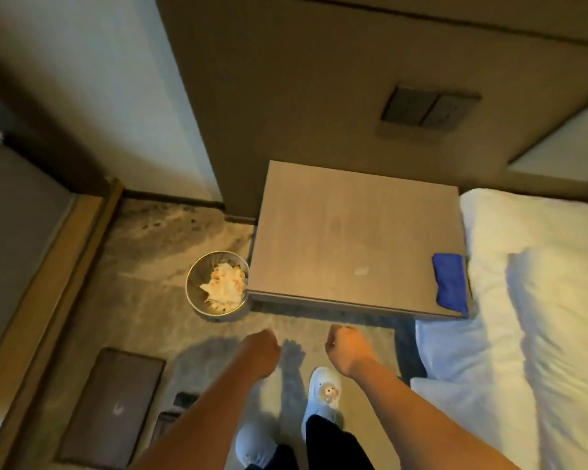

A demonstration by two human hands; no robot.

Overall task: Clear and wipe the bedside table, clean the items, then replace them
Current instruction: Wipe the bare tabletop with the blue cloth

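The right hand [345, 347] was curled into a loose fist holding nothing, and the left hand [262, 351] hung with its fingers tucked out of sight, so its grip could not be told; both hovered just short of the bedside table's [353, 232] front edge. The table was a square, pale wood-grain block, and a folded blue cloth [450, 283] lay on its right front corner. A round metal bin [197, 301] holding crumpled paper [223, 283] stood against the table's left front corner, and a white-sheeted bed [523, 300] flanked its right side.

Folded blue cloth [450, 283] lies at the bedside table's [353, 232] near right corner.
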